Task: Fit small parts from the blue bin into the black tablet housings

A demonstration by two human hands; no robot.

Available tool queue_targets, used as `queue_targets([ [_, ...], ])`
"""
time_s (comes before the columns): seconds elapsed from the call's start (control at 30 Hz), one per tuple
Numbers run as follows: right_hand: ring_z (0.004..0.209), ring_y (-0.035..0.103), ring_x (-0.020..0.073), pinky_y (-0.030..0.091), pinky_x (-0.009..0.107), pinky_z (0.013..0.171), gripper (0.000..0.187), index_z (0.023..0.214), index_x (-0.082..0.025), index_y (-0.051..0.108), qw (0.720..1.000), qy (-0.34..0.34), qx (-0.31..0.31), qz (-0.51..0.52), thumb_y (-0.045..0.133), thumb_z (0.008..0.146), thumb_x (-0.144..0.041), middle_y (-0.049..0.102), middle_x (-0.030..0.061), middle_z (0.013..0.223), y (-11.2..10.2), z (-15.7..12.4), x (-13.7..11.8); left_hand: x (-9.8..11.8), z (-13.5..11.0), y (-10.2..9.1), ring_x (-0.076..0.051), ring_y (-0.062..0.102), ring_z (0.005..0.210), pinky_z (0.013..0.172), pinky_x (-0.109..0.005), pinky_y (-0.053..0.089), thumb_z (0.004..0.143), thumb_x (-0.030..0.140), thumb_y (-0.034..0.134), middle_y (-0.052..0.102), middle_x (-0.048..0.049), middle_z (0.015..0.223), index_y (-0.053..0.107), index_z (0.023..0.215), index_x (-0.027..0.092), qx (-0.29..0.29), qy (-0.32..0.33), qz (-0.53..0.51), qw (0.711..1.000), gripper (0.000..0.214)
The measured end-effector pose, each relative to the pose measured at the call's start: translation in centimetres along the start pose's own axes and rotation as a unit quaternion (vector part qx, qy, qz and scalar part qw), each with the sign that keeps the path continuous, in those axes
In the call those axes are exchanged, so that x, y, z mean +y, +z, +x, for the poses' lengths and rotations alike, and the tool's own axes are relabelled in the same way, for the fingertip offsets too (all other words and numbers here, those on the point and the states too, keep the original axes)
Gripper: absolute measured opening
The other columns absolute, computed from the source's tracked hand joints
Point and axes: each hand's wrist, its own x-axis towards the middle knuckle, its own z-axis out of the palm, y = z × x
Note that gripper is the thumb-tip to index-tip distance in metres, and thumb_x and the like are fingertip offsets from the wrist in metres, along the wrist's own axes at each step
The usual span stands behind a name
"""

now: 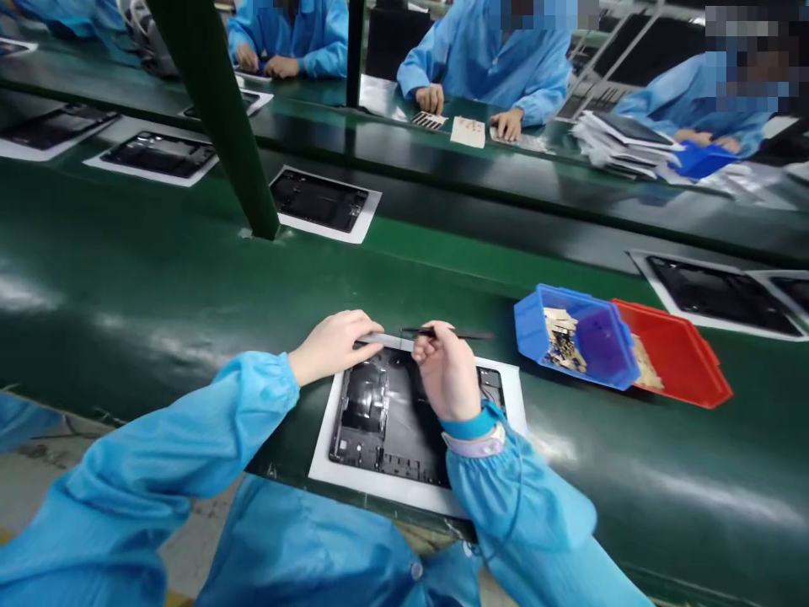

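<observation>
In front of me a black tablet housing [404, 413] lies on a white sheet [354, 480]. My left hand [334, 344] is at its upper left corner, thumb on the inner side and fingers over the top edge, pinching the rim. A slim black pair of tweezers [474, 335] is gripped in my right hand [447, 371], above the housing's upper right part. The tweezers' tip points left, toward my left fingers. Whether the tip holds a small part is too fine to tell. My right hand and wrist cover part of the housing. A blue band [471, 424] circles that wrist.
To the right stand a blue bin [575, 371] with small parts and a red bin [701, 362] behind it. More housings on sheets [322, 202] lie along the green bench [158, 253]. A green post [221, 110] rises at left. Co-workers in blue [486, 67] sit opposite.
</observation>
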Motion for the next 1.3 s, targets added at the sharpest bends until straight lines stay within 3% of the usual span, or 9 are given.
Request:
queue_targets([
  [0.1, 0.053, 0.052, 0.0081, 0.042, 0.020, 0.052, 0.013, 0.085, -0.019, 0.061, 0.994, -0.060, -0.002, -0.095, 0.062, 0.077, -0.029, 0.057, -0.0050, 0.058, -1.0, 0.6, 2.2, -0.6, 0.3, 0.9, -0.017, 0.057, 0.084, 0.078, -0.031, 0.046, 0.086, 0.025, 0.055, 0.060, -0.0030, 0.088, 0.065, 0.090, 0.018, -0.029, 0.017, -0.007, 0.999, 0.014],
  [0.2, 0.055, 0.056, 0.0093, 0.046, 0.022, 0.056, 0.010, 0.085, -0.020, 0.058, 0.978, -0.080, -0.016, -0.190, 0.061, 0.080, -0.030, 0.060, -0.0041, 0.062, -1.5, 0.4, 2.5, -0.8, -0.4, 0.8, -0.016, 0.056, 0.082, 0.076, -0.030, 0.045, 0.087, 0.021, 0.053, 0.059, -0.0024, 0.085, 0.064, 0.081, 0.017, -0.018, 0.037, -0.026, 0.999, 0.013],
  [0.37, 0.055, 0.060, 0.0117, 0.052, 0.026, 0.059, 0.013, 0.075, -0.020, 0.054, 0.958, -0.054, -0.019, -0.279, 0.059, 0.082, -0.029, 0.061, -0.0024, 0.060, -1.1, 0.2, 2.0, -1.0, -1.5, -0.5, -0.015, 0.055, 0.086, 0.080, -0.030, 0.044, 0.083, 0.012, 0.052, 0.060, -0.0032, 0.092, 0.061, 0.082, 0.015, -0.043, 0.035, -0.036, 0.998, 0.010],
  [0.57, 0.056, 0.064, 0.0131, 0.051, 0.025, 0.056, 0.014, 0.073, -0.020, 0.052, 0.927, -0.042, -0.021, -0.371, 0.056, 0.084, -0.027, 0.063, -0.0015, 0.061, -1.2, 0.2, 2.2, -1.3, -1.7, -0.7, -0.015, 0.054, 0.086, 0.080, -0.030, 0.043, 0.083, 0.012, 0.052, 0.059, -0.0023, 0.094, 0.058, 0.079, 0.016, -0.073, 0.021, -0.036, 0.997, 0.009],
  [0.97, 0.053, 0.061, 0.0126, 0.049, 0.025, 0.051, 0.014, 0.070, -0.019, 0.053, 0.892, -0.053, -0.020, -0.448, 0.055, 0.082, -0.025, 0.058, -0.0015, 0.060, -1.2, 0.1, 2.4, -1.6, -1.5, -0.7, -0.016, 0.053, 0.085, 0.079, -0.031, 0.042, 0.082, 0.013, 0.051, 0.058, -0.0011, 0.097, 0.054, 0.078, 0.019, -0.114, 0.006, -0.025, 0.993, 0.008],
  [1.3, 0.053, 0.059, 0.0123, 0.048, 0.024, 0.051, 0.013, 0.071, -0.020, 0.053, 0.889, -0.048, -0.027, -0.455, 0.056, 0.082, -0.027, 0.059, -0.0011, 0.061, -1.3, 0.2, 2.4, -1.5, -1.4, -0.7, -0.016, 0.054, 0.083, 0.076, -0.031, 0.043, 0.083, 0.014, 0.050, 0.059, -0.0021, 0.095, 0.056, 0.078, 0.019, -0.120, 0.006, -0.019, 0.993, 0.009],
])
